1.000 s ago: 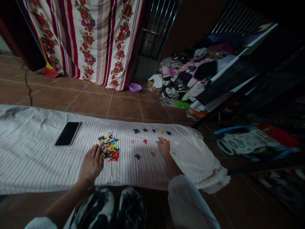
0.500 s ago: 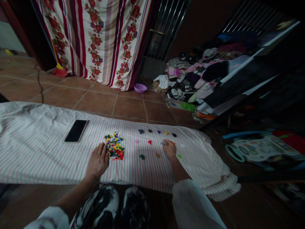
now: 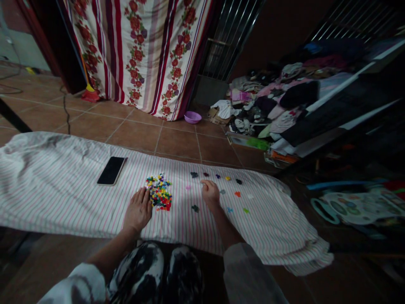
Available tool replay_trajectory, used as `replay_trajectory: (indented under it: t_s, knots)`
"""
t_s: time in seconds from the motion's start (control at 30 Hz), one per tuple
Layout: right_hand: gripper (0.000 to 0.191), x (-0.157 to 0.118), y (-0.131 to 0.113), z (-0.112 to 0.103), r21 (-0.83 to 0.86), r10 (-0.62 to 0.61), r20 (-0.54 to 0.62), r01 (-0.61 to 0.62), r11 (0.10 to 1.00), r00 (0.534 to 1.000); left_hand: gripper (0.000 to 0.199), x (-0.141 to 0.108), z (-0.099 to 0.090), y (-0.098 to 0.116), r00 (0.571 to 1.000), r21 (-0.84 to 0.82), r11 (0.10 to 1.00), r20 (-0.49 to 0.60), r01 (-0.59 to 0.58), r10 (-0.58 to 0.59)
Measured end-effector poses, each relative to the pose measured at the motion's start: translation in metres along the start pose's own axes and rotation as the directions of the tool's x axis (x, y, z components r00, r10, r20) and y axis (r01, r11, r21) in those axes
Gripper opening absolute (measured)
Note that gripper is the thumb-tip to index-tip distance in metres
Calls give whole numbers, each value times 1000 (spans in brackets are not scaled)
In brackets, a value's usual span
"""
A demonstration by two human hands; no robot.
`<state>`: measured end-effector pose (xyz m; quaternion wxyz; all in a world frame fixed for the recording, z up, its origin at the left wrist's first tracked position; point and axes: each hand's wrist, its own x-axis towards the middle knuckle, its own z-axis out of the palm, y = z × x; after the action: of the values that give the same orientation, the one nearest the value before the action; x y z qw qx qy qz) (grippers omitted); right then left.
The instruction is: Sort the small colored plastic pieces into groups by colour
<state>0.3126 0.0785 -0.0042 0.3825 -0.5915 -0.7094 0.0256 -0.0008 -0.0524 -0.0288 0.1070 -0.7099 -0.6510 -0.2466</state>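
Observation:
On the striped cloth, my left hand lies flat with its fingers against the left edge of a pile of small multicoloured pieces. My right hand is over the cloth to the right of the pile, its fingers curled together; whether anything is between them is too small to tell. Around it are small single-colour groups: pink, dark green, grey, orange, blue, lime green and yellow.
A phone lies on the cloth left of the pile. Beyond, on the tiled floor, are a purple basin, a red dustpan and a heap of clothes. A floral curtain hangs behind.
My right hand has moved left from the grey group, uncovering the orange and blue groups. My left hand stays beside the pile. The whole view has shifted slightly.

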Motion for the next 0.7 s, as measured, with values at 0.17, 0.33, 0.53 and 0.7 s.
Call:
replay_trajectory:
  t_s: [0.17,0.33,0.53,0.7]
  knots:
    - [35,-9,-35,22,80,-85,102,77,994,991,49,0,1,0,1000,-7,1000,2,5,-5]
    - [33,-16,-72,37,115,-128,247,102,988,960,49,-1,0,0,1000,-35,999,18,19,-19]
    - [27,-18,-108,55,181,-232,322,181,967,918,46,-1,0,1,1000,-34,999,5,26,-26]
    - [23,-13,-135,64,139,-249,406,209,968,879,45,0,-1,1,1000,-29,999,6,22,-22]
